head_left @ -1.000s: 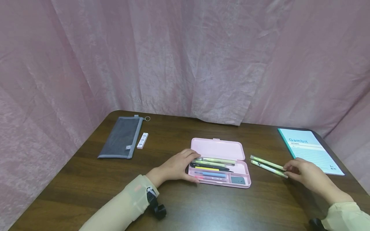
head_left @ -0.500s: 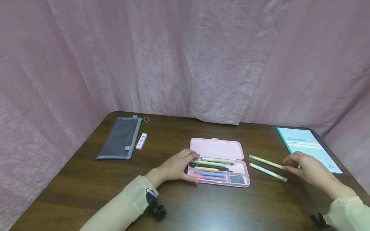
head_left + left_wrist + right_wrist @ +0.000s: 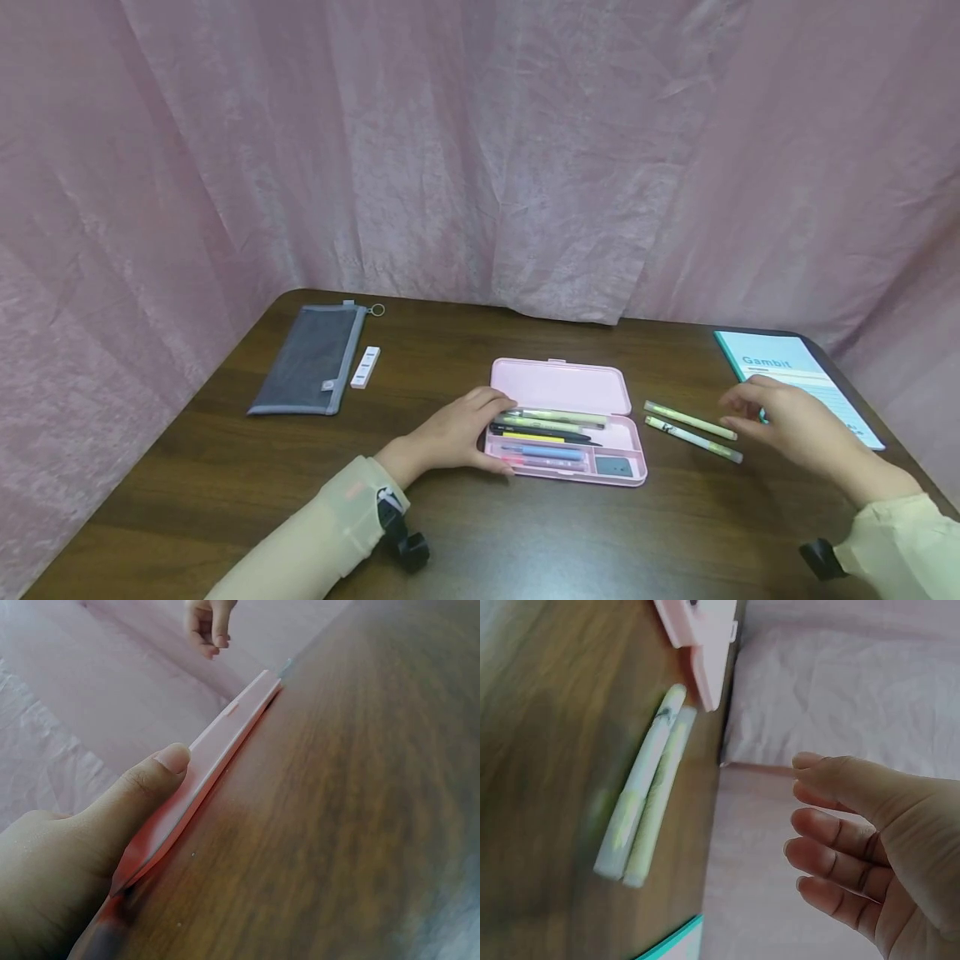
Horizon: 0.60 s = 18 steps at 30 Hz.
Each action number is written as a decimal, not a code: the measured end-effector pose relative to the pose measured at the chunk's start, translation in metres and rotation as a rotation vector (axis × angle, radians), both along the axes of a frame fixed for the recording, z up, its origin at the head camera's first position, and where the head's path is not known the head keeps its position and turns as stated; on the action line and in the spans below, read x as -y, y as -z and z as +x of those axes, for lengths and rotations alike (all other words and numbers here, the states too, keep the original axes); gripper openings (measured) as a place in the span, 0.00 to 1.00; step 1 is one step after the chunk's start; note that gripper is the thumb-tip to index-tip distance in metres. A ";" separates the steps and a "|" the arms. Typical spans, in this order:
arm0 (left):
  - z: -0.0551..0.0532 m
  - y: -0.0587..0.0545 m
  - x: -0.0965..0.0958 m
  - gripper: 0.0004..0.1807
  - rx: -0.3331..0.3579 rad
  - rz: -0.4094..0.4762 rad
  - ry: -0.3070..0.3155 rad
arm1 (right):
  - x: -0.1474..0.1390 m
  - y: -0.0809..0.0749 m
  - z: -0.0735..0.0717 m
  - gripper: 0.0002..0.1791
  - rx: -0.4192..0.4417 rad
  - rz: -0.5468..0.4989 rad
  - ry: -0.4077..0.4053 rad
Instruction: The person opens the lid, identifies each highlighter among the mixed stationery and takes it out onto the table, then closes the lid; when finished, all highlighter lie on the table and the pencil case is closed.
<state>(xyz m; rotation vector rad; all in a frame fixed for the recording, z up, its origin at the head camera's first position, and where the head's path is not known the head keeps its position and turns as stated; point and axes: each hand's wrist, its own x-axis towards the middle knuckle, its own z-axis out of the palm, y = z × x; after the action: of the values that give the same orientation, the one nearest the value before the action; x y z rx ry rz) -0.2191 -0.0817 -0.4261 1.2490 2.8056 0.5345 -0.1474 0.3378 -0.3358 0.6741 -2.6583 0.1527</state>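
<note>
My left hand (image 3: 459, 429) grips the left end of a pink pencil case (image 3: 558, 387), thumb along its front edge and fingers at the back. The case lies with its lid folded back. Inside are green pens (image 3: 562, 417), a black pen (image 3: 540, 432), blue and pink pens (image 3: 543, 454), and a grey block (image 3: 613, 466). To its right, a green pen (image 3: 690, 419) and a white-and-green pen (image 3: 693, 439) lie side by side on the table. My right hand (image 3: 795, 421) hovers just right of these two pens, fingers loosely bent, holding nothing; the right wrist view shows a gap between hand and pens.
A notebook (image 3: 817, 392) marked "Gambit" lies at the right, partly behind my right hand. On the left are a grey mesh zip pouch (image 3: 311, 358) with a ring and a small white strip (image 3: 365, 367). A pink curtain (image 3: 450, 167) hangs behind the table (image 3: 435, 533).
My right hand has let go of the pens' right ends and lifted up and away from them. The white-and-green pen has rolled slightly. My left hand stays on the case.
</note>
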 end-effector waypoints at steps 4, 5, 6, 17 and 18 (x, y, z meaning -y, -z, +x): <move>0.000 -0.001 0.000 0.51 -0.004 0.006 0.004 | 0.012 -0.010 -0.001 0.11 0.062 -0.004 0.024; 0.000 -0.001 0.000 0.52 -0.005 0.006 0.004 | 0.015 -0.013 -0.002 0.10 0.079 -0.008 0.025; -0.001 0.000 0.000 0.51 -0.006 0.005 0.004 | 0.019 -0.015 -0.003 0.10 0.094 -0.006 0.030; -0.001 0.000 0.000 0.51 0.000 0.002 0.002 | 0.050 -0.025 -0.012 0.10 0.202 -0.032 -0.006; 0.000 0.000 -0.001 0.51 0.001 0.001 0.002 | 0.054 -0.025 -0.013 0.10 0.215 -0.037 -0.002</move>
<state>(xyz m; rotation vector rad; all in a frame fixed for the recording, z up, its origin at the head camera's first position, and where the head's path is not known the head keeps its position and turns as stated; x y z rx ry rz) -0.2196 -0.0811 -0.4264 1.2521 2.8032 0.5366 -0.1601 0.2843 -0.3107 0.6835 -2.8513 0.2891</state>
